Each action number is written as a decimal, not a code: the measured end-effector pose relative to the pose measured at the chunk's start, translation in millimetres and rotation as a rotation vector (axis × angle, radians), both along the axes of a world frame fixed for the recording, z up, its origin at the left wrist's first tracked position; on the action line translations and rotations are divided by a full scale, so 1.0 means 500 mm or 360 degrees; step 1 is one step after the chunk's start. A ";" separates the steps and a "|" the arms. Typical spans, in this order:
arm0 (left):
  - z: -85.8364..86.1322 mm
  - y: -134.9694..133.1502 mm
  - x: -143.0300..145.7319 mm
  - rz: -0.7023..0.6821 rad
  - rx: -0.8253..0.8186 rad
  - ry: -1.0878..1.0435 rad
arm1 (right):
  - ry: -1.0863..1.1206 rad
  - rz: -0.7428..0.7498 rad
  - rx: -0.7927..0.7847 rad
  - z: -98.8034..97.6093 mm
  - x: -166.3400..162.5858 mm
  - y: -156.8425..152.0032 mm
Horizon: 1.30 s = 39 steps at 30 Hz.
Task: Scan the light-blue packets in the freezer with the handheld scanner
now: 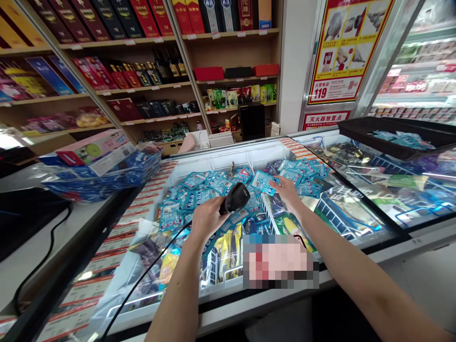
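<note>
My left hand (209,216) is wrapped round the handle of a black barcode scanner (236,197), whose head tilts up toward the right. A black cable runs from it down to the lower left. My right hand (288,190) pinches a small blue packet (264,182) by its right edge, close to the scanner's head. Many similar blue packets (194,199) lie spread over the glass top of a chest freezer (370,254), to the left of, beneath and beyond both hands. Through the glass, yellow ice-cream wrappers (228,249) show in wire baskets.
A black tray (395,140) with more blue packets stands on the freezer at the right. Boxes in blue plastic wrap (103,168) are stacked at the left. Shelves of boxed goods (142,80) line the back wall. A blurred patch covers the front edge.
</note>
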<state>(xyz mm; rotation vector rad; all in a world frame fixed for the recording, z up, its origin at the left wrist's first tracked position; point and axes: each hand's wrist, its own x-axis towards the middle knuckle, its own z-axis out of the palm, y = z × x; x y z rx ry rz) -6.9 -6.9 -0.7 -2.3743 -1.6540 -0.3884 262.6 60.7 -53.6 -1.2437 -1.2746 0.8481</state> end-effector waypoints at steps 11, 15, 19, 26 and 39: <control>0.001 -0.001 0.004 0.0016 -0.0002 0.0038 | 0.0038 0.0018 0.0022 -0.006 0.003 0.006; 0.003 -0.003 0.007 0.0008 -0.0001 0.0048 | 0.0031 0.0040 0.0117 -0.003 -0.001 0.002; 0.004 -0.005 0.010 0.0027 -0.0014 0.0035 | 0.0030 0.0057 0.0167 -0.003 -0.004 0.000; 0.003 -0.004 0.009 -0.0015 -0.0012 0.0020 | 0.0043 0.0060 0.0184 -0.004 -0.003 0.003; 0.004 -0.004 0.006 0.0011 0.0028 0.0030 | -0.0213 -0.0188 0.0184 0.013 0.026 0.005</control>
